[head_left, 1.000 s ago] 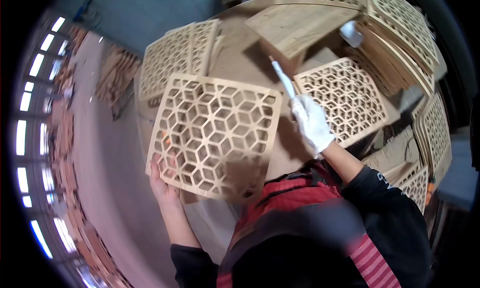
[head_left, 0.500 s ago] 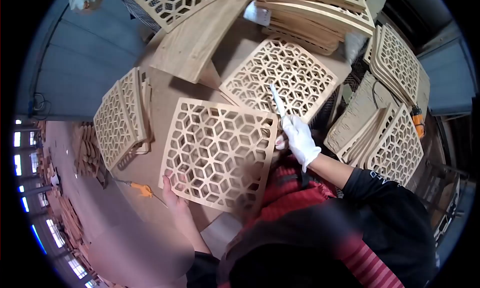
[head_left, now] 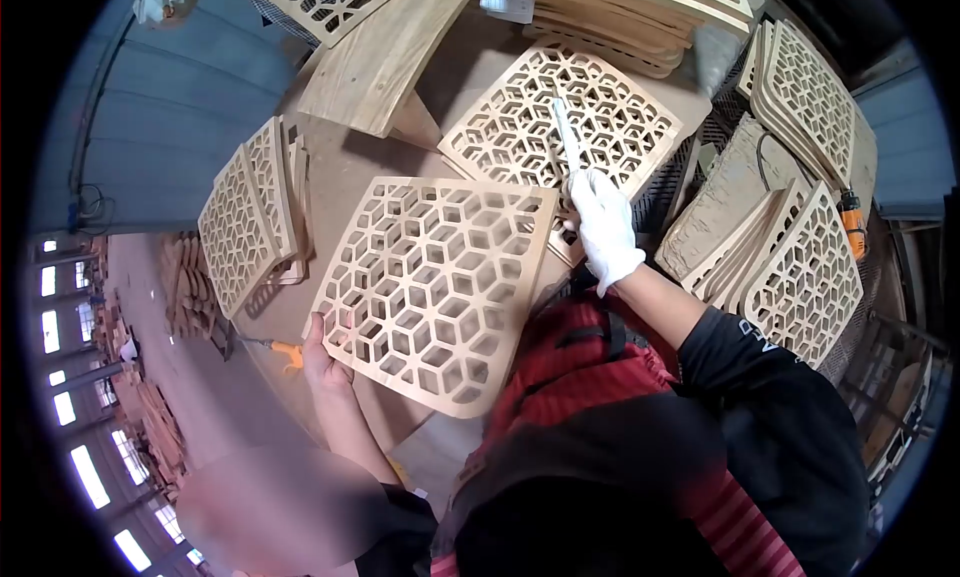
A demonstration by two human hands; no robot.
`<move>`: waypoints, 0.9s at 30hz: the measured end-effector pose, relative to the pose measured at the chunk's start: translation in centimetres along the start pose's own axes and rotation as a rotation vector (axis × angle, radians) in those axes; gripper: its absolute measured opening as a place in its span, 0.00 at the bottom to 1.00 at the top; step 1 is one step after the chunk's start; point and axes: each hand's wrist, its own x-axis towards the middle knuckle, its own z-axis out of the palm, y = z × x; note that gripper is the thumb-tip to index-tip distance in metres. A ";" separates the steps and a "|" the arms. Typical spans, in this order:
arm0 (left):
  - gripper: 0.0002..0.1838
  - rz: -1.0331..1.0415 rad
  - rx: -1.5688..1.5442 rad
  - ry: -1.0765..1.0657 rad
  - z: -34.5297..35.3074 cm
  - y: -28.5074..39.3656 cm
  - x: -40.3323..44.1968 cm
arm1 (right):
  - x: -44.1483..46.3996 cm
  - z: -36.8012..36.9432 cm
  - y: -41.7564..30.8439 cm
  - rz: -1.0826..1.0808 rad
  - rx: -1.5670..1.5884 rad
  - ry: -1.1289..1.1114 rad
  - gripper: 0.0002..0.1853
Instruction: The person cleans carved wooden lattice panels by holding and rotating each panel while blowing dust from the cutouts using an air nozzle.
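A pale wooden lattice panel (head_left: 425, 287), cut through with a honeycomb of diamond openings, is held tilted in front of me. My left hand (head_left: 328, 362), bare, grips its lower-left edge with the fingers partly behind the wood. My right hand (head_left: 605, 227) wears a white glove and is closed round a slim, whitish, flat tool (head_left: 565, 132) whose exact kind I cannot make out. The tool points up and away, over a second lattice panel (head_left: 645, 127) lying on the table. My right hand is beside the held panel's right edge.
Curved wooden boards (head_left: 620, 27) are stacked at the back. More lattice panels stand at the left (head_left: 240, 217) and right (head_left: 810, 277). An orange-handled tool (head_left: 288, 353) lies at the left, and an orange power tool (head_left: 852, 222) is at the far right.
The held panel has tipped, its lower-left corner shifting slightly left and up with my left hand. My right hand has moved slightly up and right with the slim tool; the view has shifted too.
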 end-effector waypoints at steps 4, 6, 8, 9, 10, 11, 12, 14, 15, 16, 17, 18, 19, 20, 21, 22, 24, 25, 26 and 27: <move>0.25 -0.080 -0.064 -0.008 -0.2 0.2 -0.8 | -0.1 0.8 -0.8 -0.060 0.097 -0.089 0.18; 0.27 -0.106 -0.078 -0.041 -0.4 0.2 -1.0 | -0.6 1.1 -1.2 -0.037 0.167 -0.128 0.18; 0.26 -0.141 -0.102 -0.073 -2.0 0.4 -0.2 | -0.8 1.3 -1.4 -0.022 0.198 -0.141 0.18; 0.26 -0.162 -0.109 -0.085 -2.2 0.4 -0.1 | -0.8 1.5 -1.1 -0.067 0.188 -0.140 0.18; 0.26 -0.183 -0.115 -0.096 -2.4 0.4 -0.1 | -0.7 1.5 -0.9 -0.087 0.172 -0.145 0.18; 0.26 -0.182 -0.118 -0.094 -2.4 0.3 0.0 | -0.5 1.4 -0.6 -0.107 0.156 -0.150 0.18; 0.26 -0.181 -0.120 -0.091 -2.4 0.3 0.0 | -0.6 1.5 -0.9 -0.128 0.142 -0.155 0.18; 0.26 -0.178 -0.124 -0.091 -2.6 0.4 0.3 | -1.2 2.0 -2.2 0.003 0.316 -0.151 0.19; 0.26 -0.177 -0.125 -0.094 -2.7 0.4 0.5 | -1.0 1.9 -1.9 -0.033 0.294 -0.149 0.20; 0.26 -0.176 -0.126 -0.097 -2.8 0.5 0.7 | -0.9 1.8 -1.7 -0.069 0.272 -0.147 0.20; 0.26 -0.184 -0.122 -0.114 -2.9 0.5 0.7 | -0.9 1.6 -1.9 -0.094 0.192 -0.148 0.19; 0.26 -0.192 -0.118 -0.130 -2.7 0.5 0.6 | -0.9 1.4 -2.1 -0.091 0.187 -0.182 0.17; 0.26 -0.199 -0.113 -0.147 -2.5 0.6 0.6 | -1.0 1.1 -2.4 -0.088 0.181 -0.216 0.16; 0.26 -0.191 -0.117 -0.131 -2.5 0.6 0.8 | -1.0 0.8 -2.5 -0.086 0.176 -0.249 0.15; 0.26 -0.184 -0.122 -0.114 -2.6 0.5 1.1 | -0.5 0.8 -1.1 -0.317 0.001 -0.218 0.16; 0.27 -0.177 -0.126 -0.098 -2.5 0.5 1.2 | -0.1 1.1 -0.4 -0.541 -0.174 -0.141 0.17; 0.27 -0.195 -0.111 -0.120 -2.0 0.2 1.0 | -1.0 0.9 -1.9 -0.368 -0.027 -0.174 0.19; 0.27 -0.205 -0.104 -0.131 -1.7 0.1 0.9 | -1.8 0.8 -3.6 -0.140 0.158 -0.187 0.21; 0.27 -0.216 -0.102 -0.120 -1.7 0.1 0.8 | -1.8 0.8 -3.6 -0.148 0.144 -0.189 0.20; 0.27 -0.228 -0.099 -0.109 -1.7 0.0 0.7 | -1.8 0.7 -3.6 -0.156 0.131 -0.190 0.20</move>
